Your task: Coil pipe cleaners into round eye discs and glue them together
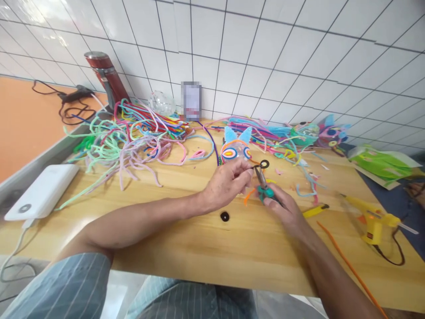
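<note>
Black pipe-cleaner ring (264, 164), centre of frame just above the worktop (199, 248): judged light, soft and easily bent, best gripped at its short stem, where the left hand (229, 181) pinches it, while the right hand (285, 210) is closed round a green-handled tool (262, 182).

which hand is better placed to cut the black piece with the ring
Right, most likely. The right hand grips the teal-handled tool, its tips at the black ring piece, which the left hand pinches.
</note>
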The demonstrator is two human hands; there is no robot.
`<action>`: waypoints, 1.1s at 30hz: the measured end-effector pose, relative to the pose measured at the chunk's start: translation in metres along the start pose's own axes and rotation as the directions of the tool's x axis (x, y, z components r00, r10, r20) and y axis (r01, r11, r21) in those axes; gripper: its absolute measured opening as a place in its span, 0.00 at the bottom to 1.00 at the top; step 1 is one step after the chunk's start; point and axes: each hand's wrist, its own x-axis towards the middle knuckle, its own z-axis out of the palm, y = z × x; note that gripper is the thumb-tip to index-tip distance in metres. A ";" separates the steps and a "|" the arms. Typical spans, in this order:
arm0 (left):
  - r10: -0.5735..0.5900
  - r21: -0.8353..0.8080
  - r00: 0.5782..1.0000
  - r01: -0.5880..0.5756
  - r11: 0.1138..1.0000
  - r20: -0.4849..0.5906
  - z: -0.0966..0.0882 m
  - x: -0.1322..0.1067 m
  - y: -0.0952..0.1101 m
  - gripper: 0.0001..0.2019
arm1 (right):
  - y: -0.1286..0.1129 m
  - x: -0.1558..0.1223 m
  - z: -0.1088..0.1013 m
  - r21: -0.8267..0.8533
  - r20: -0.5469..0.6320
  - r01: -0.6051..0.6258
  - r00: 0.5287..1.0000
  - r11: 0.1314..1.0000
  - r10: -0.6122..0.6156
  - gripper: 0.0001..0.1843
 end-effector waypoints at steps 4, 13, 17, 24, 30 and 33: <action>0.039 0.175 0.999 -0.039 0.984 0.003 0.003 -0.003 -0.010 0.06 | 0.001 0.003 0.008 0.104 -0.034 -0.101 0.994 0.989 0.105 0.16; 0.070 0.373 0.994 -0.097 0.923 0.086 0.002 -0.007 -0.016 0.09 | 0.003 0.001 0.020 0.216 -0.051 -0.164 0.983 0.963 0.178 0.14; 0.064 0.364 0.988 -0.110 0.925 0.137 0.002 -0.008 -0.013 0.10 | 0.001 0.000 0.019 0.187 -0.053 -0.151 0.985 0.971 0.163 0.12; 0.066 0.379 0.988 -0.116 0.918 0.141 0.001 -0.008 -0.009 0.10 | -0.005 0.001 0.020 0.079 -0.080 -0.099 0.991 0.992 0.105 0.12; 0.048 0.402 0.989 -0.102 0.910 0.142 0.001 -0.008 -0.013 0.10 | -0.007 0.000 0.021 -0.003 -0.092 -0.097 0.991 0.995 0.096 0.13; 0.047 0.404 0.989 -0.099 0.909 0.138 0.001 -0.008 -0.014 0.10 | -0.008 0.000 0.021 -0.049 -0.111 -0.119 0.987 0.992 0.113 0.13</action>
